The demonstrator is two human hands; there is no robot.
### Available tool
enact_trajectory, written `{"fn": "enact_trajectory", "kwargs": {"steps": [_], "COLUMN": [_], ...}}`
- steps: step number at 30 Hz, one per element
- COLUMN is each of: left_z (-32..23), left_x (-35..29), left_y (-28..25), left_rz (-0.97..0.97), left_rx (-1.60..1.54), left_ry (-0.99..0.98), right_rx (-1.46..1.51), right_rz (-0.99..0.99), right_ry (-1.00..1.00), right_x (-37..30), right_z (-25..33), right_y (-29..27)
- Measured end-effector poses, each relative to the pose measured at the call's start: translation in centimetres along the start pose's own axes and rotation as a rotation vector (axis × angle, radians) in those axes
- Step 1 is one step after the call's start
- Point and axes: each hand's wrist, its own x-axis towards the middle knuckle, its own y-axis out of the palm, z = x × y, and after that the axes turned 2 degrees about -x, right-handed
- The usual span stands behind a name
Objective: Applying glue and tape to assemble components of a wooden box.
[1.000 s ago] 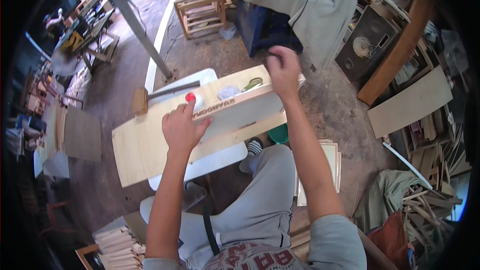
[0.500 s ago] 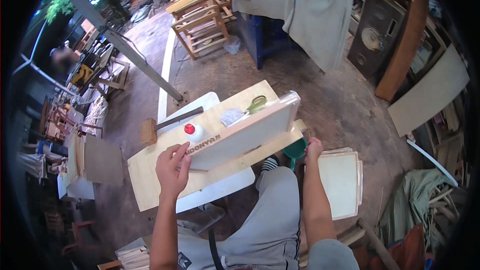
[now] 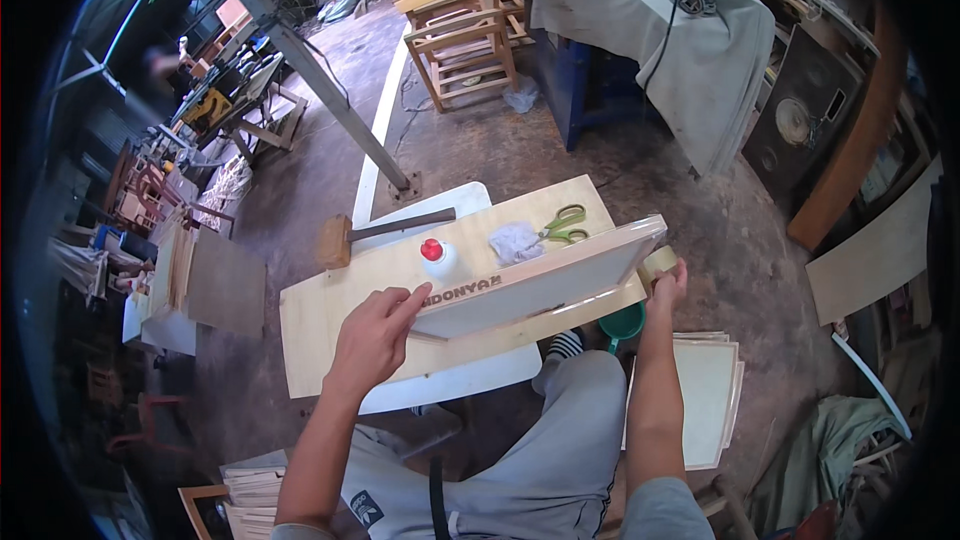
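A shallow wood-edged panel [image 3: 545,283] stands tilted on its long edge on a plywood board [image 3: 320,325], with dark lettering along its top edge. My left hand [image 3: 372,340] grips the panel's left end, the index finger laid toward the top edge. At the other end, my right hand [image 3: 668,285] is closed on a roll of tape [image 3: 657,262]. Clear shiny film shows along that end of the panel. On the board behind lie a white bottle with a red cap [image 3: 437,258], a crumpled white wad [image 3: 515,242], green-handled scissors [image 3: 565,224] and a wooden mallet [image 3: 337,240].
A green cup [image 3: 622,322] sits below the board's right end, near my knee. Stacked panels [image 3: 685,400] lie on the floor to the right. A metal post [image 3: 340,110], wooden chairs [image 3: 465,50] and a cloth-covered table [image 3: 650,30] stand beyond; a person is far left.
My right hand has risen from beside the green cup to the panel's right end, bringing the tape roll up. My left hand stays at the left end. The whole view has shifted.
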Motion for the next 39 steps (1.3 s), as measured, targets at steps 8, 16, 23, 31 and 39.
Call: {"fn": "enact_trajectory", "kwargs": {"steps": [8,16,23,31,39], "left_z": [4.6,13.6,16.1,15.0,6.3], "left_x": [-5.5,-19.6,-22.7,-18.9,-4.6], "left_y": [-5.8,-12.3,-9.9,-8.2,-4.2], "left_rz": [-0.024,-0.048,-0.105,-0.134,-0.065], "left_rx": [-0.018,0.151,0.090,0.045,-0.346], "left_ry": [-0.043,-0.197,-0.455,-0.493,-0.242], "right_rx": [-0.273,-0.328,-0.553,-0.896,-1.268], "right_rz": [0.178,0.326,0.383,0.544,0.593], "right_ry": [-0.318,-0.184,-0.517,-0.859,-1.117], "right_x": [-9.0,-29.0,-35.7,-33.9,-15.7], "right_z": [5.2,-2.6,-2.7,2.0,2.6], "right_y": [3.7,7.8,7.1,7.9,17.0]}}
